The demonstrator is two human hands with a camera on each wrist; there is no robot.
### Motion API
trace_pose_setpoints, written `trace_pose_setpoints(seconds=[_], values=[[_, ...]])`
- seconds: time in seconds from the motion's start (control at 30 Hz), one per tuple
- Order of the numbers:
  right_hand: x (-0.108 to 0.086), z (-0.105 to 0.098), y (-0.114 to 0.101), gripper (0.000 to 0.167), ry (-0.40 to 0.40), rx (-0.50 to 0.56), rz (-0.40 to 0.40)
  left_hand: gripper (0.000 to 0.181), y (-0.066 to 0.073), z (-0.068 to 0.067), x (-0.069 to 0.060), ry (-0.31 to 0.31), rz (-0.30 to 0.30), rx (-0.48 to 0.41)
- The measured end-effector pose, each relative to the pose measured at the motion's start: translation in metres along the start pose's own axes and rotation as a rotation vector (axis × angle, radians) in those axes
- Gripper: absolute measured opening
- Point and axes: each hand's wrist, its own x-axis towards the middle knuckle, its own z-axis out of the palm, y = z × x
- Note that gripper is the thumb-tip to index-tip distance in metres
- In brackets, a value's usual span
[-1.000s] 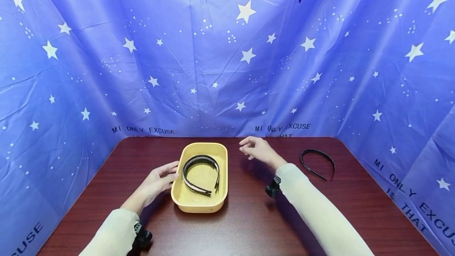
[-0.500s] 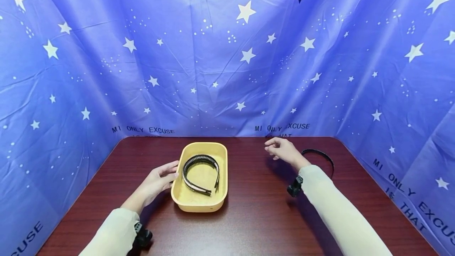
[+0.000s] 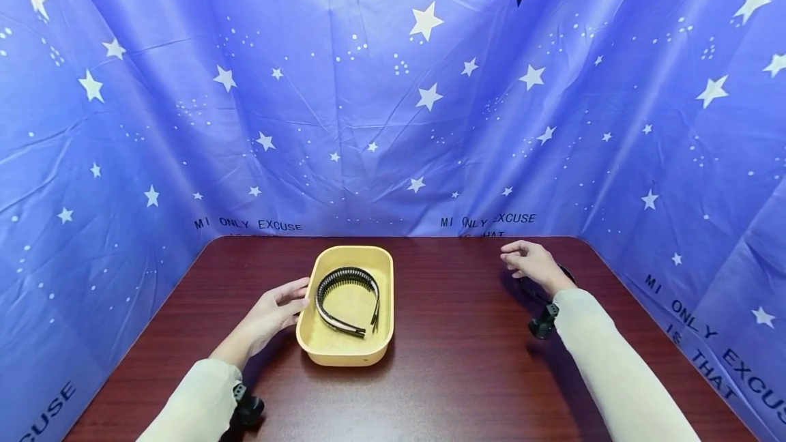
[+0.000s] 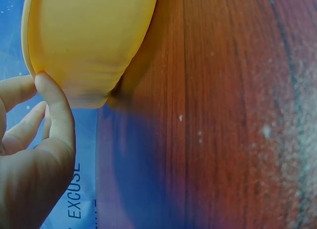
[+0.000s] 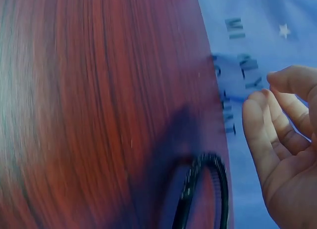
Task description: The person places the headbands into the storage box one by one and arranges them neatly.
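Note:
In the head view a yellow plastic tub (image 3: 345, 358) stands left of centre on the table. Black toothed headbands (image 3: 347, 273), nested together, lie inside it; how many I cannot tell. My left hand (image 3: 270, 316) touches the tub's left side with its fingertips; the left wrist view puts thumb and finger at the tub's rim (image 4: 26, 46). Over on the right, my right hand (image 3: 533, 266) hovers with loosely bent fingers, holding nothing. Below it lies another black headband (image 5: 185, 197), mostly covered by hand and wrist in the head view.
The dark red wooden table (image 3: 442, 367) runs back to a blue curtain (image 3: 368, 101) printed with stars, which hangs behind it and on both sides. A small black camera (image 3: 543, 322) is strapped to the right wrist, another camera (image 3: 247, 406) to the left.
My right hand has travelled rightward from near the tub to above the lone headband, covering much of it. The left hand and the tub stay where they were.

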Motion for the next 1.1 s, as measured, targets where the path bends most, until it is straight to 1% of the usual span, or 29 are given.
trace_pose_setpoints(seconds=[0.33,0.73,0.77,0.9,0.97,1.1], values=[[-0.019,-0.033,0.022,0.042,0.061,-0.033,0.044,0.059,-0.001,-0.002,0.0,-0.009,0.006,-0.003],[-0.037,-0.063,0.049,0.048,0.179,-0.063,0.094,0.059,-0.001,-0.001,0.0,-0.009,0.009,-0.007],[-0.038,-0.065,0.05,0.048,0.195,-0.075,0.104,0.059,-0.001,-0.001,0.0,-0.01,0.009,-0.008],[-0.044,-0.068,0.056,0.052,0.274,-0.196,0.152,0.059,-0.001,-0.002,0.0,-0.012,0.008,-0.01],[-0.046,-0.069,0.059,0.054,0.301,-0.249,0.167,0.059,-0.001,-0.002,0.0,-0.011,0.008,-0.009],[-0.049,-0.069,0.068,0.055,0.326,-0.269,0.194,0.06,-0.001,-0.001,0.0,-0.01,0.005,-0.008]])
